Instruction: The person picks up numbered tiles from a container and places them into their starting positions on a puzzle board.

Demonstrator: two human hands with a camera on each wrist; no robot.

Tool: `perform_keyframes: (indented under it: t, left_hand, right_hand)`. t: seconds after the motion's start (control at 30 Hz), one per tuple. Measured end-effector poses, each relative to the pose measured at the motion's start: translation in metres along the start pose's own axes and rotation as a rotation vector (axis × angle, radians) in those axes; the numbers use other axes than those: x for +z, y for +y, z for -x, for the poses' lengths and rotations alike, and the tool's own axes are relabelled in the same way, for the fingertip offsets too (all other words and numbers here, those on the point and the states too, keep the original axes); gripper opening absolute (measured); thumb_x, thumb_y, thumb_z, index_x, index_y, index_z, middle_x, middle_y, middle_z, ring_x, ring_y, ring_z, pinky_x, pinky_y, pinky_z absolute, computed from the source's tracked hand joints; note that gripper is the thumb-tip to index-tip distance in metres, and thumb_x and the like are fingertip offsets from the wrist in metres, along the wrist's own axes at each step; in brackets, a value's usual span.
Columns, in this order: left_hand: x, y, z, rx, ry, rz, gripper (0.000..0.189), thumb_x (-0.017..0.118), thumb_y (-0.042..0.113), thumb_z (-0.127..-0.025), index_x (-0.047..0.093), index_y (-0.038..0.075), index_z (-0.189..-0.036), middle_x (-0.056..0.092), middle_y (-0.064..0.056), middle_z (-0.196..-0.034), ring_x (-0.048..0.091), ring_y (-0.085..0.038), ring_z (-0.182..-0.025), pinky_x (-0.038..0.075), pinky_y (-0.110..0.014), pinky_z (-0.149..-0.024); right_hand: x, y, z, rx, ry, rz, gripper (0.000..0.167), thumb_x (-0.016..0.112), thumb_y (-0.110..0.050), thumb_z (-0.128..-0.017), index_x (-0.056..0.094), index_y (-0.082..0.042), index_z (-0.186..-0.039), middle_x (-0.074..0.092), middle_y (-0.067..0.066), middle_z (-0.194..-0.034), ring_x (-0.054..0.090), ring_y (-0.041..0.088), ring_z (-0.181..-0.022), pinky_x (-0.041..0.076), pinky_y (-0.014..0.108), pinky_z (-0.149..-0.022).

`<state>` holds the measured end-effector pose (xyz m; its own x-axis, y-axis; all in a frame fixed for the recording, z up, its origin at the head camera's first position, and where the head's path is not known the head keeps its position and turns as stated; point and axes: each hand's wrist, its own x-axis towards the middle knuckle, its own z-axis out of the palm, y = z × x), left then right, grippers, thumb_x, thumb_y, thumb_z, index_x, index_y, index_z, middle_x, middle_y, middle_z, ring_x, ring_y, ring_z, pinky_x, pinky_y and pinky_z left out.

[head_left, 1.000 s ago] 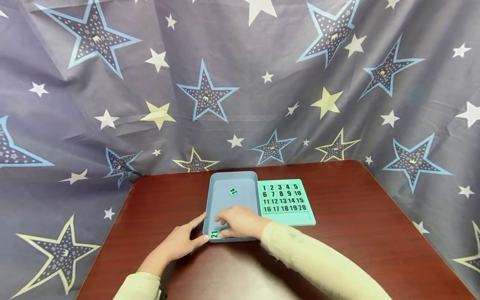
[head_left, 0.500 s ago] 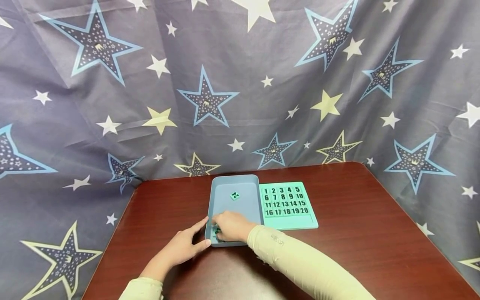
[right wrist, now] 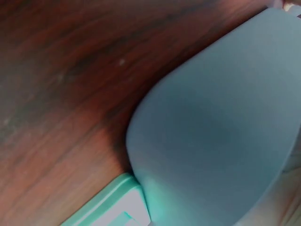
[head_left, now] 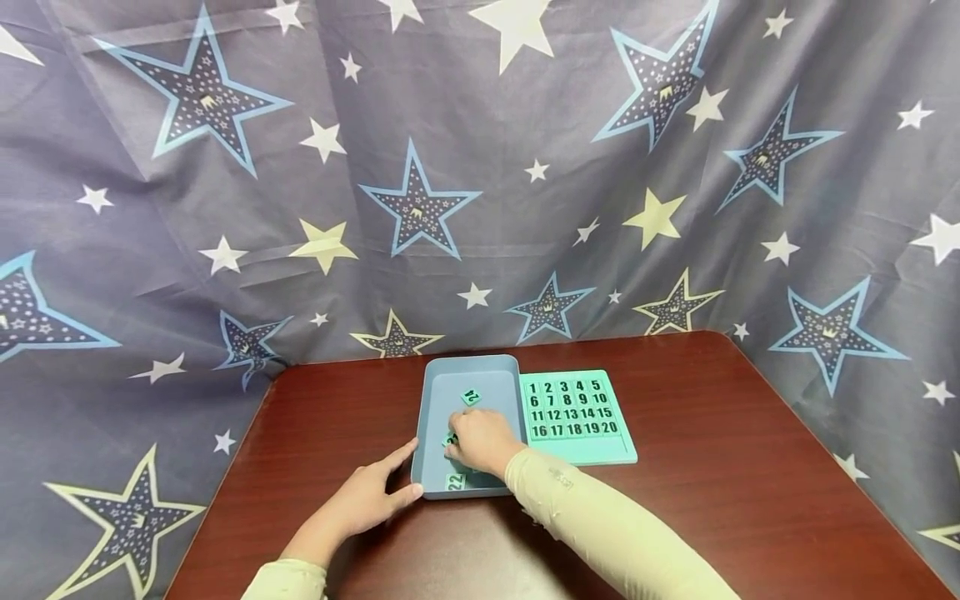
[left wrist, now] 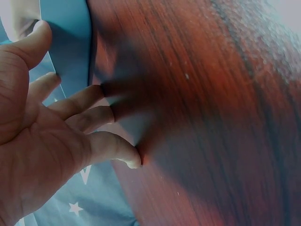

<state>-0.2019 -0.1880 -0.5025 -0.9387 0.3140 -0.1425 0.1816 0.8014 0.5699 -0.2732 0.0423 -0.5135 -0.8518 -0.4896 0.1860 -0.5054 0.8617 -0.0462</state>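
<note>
In the head view a grey-blue tray (head_left: 438,404) lies on the table. My left hand (head_left: 367,497) rests at its left side with fingers spread, thumb and index fingertips on the wall. The left wrist view shows that hand (left wrist: 47,141) with its palm toward the camera. My right hand (head_left: 482,437) is inside the tray, its fingers curled around a green number tile (head_left: 449,439) whose figure is partly covered. A tile marked 22 (head_left: 455,482) lies near the tray's front wall. Farther back sits a tile marked 24 (head_left: 470,397), turned askew.
A mint-green number board (head_left: 592,452) adjoins the tray's right side, filled with tiles 1 to 20 in rows above a bare bottom strip. The brown table (head_left: 750,467) extends to the right. Behind it hangs a grey curtain (head_left: 525,225) with stars.
My right hand has moved from the tray's front left corner back and right with a tile in its fingers. The 22 tile has come into sight. My left hand stays at the tray.
</note>
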Motion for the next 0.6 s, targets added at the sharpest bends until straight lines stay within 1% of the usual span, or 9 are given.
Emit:
perform_keyframes:
  t: [0.03, 0.1, 0.17, 0.23, 0.27, 0.37, 0.43, 0.5, 0.6]
  left_hand:
    - [0.0, 0.0, 0.0, 0.0, -0.002, 0.002, 0.078, 0.076, 0.043, -0.1, 0.041, 0.025, -0.167, 0.073, -0.009, -0.113, 0.061, -0.011, -0.055, 0.052, -0.046, -0.095]
    - [0.001, -0.001, 0.0, -0.001, 0.0, 0.004, 0.078, 0.076, 0.043, -0.099, 0.041, 0.025, -0.167, 0.073, -0.011, -0.12, 0.06, -0.011, -0.057, 0.052, -0.047, -0.096]
    - [0.001, -0.001, -0.001, -0.006, 0.002, 0.001, 0.078, 0.076, 0.044, -0.099, 0.041, 0.026, -0.167, 0.073, -0.013, -0.124, 0.061, -0.011, -0.059, 0.052, -0.048, -0.097]
    - [0.001, -0.001, -0.002, -0.009, 0.008, -0.006, 0.079, 0.077, 0.044, -0.098, 0.042, 0.027, -0.166, 0.072, -0.015, -0.133, 0.061, -0.01, -0.067, 0.053, -0.05, -0.1]
    - [0.001, -0.001, -0.002, -0.011, 0.011, -0.006, 0.079, 0.077, 0.044, -0.098, 0.042, 0.027, -0.166, 0.07, -0.015, -0.138, 0.062, -0.011, -0.068, 0.053, -0.051, -0.101]
    - [0.002, 0.0, -0.002, -0.017, 0.01, -0.005, 0.079, 0.077, 0.044, -0.098, 0.042, 0.027, -0.166, 0.069, -0.016, -0.14, 0.062, -0.012, -0.069, 0.052, -0.052, -0.102]
    - [0.002, 0.0, -0.002, -0.016, 0.014, -0.008, 0.079, 0.078, 0.045, -0.098, 0.043, 0.026, -0.166, 0.069, -0.016, -0.141, 0.061, -0.011, -0.072, 0.052, -0.052, -0.102]
    - [0.002, 0.0, -0.002, -0.017, 0.013, -0.006, 0.079, 0.077, 0.044, -0.098, 0.043, 0.026, -0.166, 0.069, -0.016, -0.141, 0.061, -0.011, -0.069, 0.052, -0.051, -0.101]
    - [0.001, 0.0, -0.002, -0.011, 0.011, -0.01, 0.078, 0.077, 0.044, -0.098, 0.042, 0.026, -0.166, 0.072, -0.013, -0.13, 0.06, -0.011, -0.065, 0.052, -0.049, -0.099]
  right_hand:
    - [0.0, 0.0, 0.0, 0.005, -0.006, -0.003, 0.031, 0.082, -0.048, -0.093, 0.068, -0.02, -0.091, 0.071, -0.005, -0.085, 0.073, 0.018, -0.082, 0.062, 0.038, -0.074]
    - [0.001, 0.001, 0.0, 0.015, -0.015, -0.004, 0.034, 0.081, -0.051, -0.093, 0.067, -0.02, -0.088, 0.072, -0.005, -0.084, 0.074, 0.018, -0.083, 0.062, 0.039, -0.073]
    - [0.001, 0.002, -0.001, 0.022, -0.023, 0.001, 0.037, 0.08, -0.054, -0.092, 0.067, -0.02, -0.088, 0.072, -0.004, -0.086, 0.074, 0.019, -0.084, 0.062, 0.039, -0.073]
    - [0.001, 0.003, 0.0, 0.024, -0.033, -0.008, 0.037, 0.08, -0.055, -0.092, 0.069, -0.019, -0.093, 0.073, -0.003, -0.091, 0.074, 0.02, -0.088, 0.062, 0.039, -0.075]
    - [0.001, 0.004, 0.0, 0.016, -0.037, -0.023, 0.037, 0.081, -0.054, -0.092, 0.07, -0.019, -0.098, 0.075, -0.003, -0.095, 0.074, 0.019, -0.091, 0.062, 0.039, -0.077]
    - [-0.002, 0.006, 0.0, -0.034, -0.065, -0.085, 0.036, 0.085, -0.046, -0.091, 0.073, -0.02, -0.112, 0.077, -0.005, -0.106, 0.074, 0.017, -0.1, 0.062, 0.037, -0.084]
    - [-0.005, 0.007, 0.0, -0.076, -0.088, -0.128, 0.037, 0.088, -0.037, -0.09, 0.074, -0.02, -0.12, 0.078, -0.005, -0.113, 0.074, 0.017, -0.106, 0.061, 0.037, -0.09]
    - [-0.007, 0.008, 0.001, -0.106, -0.114, -0.149, 0.037, 0.089, -0.029, -0.09, 0.074, -0.02, -0.123, 0.079, -0.005, -0.116, 0.074, 0.016, -0.11, 0.061, 0.036, -0.093]
    - [-0.009, 0.009, 0.001, -0.116, -0.132, -0.168, 0.038, 0.088, -0.021, -0.09, 0.074, -0.019, -0.125, 0.079, -0.004, -0.121, 0.074, 0.017, -0.114, 0.06, 0.036, -0.098]
